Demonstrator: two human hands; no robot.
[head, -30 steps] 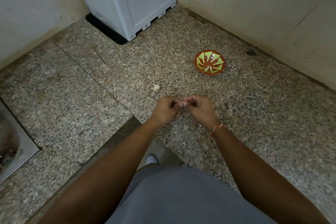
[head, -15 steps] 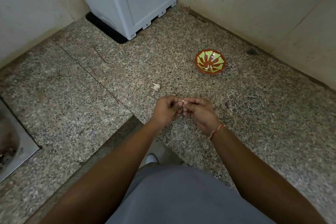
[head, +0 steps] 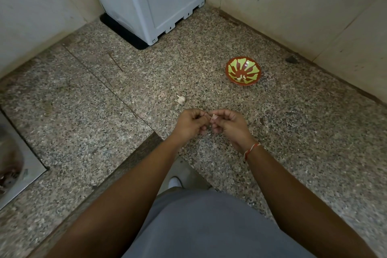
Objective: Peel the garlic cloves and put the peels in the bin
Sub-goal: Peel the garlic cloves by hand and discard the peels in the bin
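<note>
Over the speckled granite counter [head: 293, 132], my left hand [head: 191, 124] and my right hand [head: 228, 125] meet fingertip to fingertip. Between them they pinch a small pale garlic cloves piece [head: 213, 117], mostly hidden by my fingers; a thin strip of skin shows at my left fingertips. A garlic bulb remnant [head: 181, 99] lies on the counter just beyond my left hand. Further right stands a red and green patterned bowl [head: 243, 71] with a few peeled cloves [head: 240, 78] inside.
A grey plastic appliance [head: 150, 0] stands in the back corner on a black mat. A steel sink [head: 12, 165] sits at the left edge. Tiled walls close in the counter at the back and right. The counter's front edge steps inward near my body.
My hands have parted slightly, the left fingertips drawing away from the clove with a strip of skin. The bulb and bowl have not moved.
</note>
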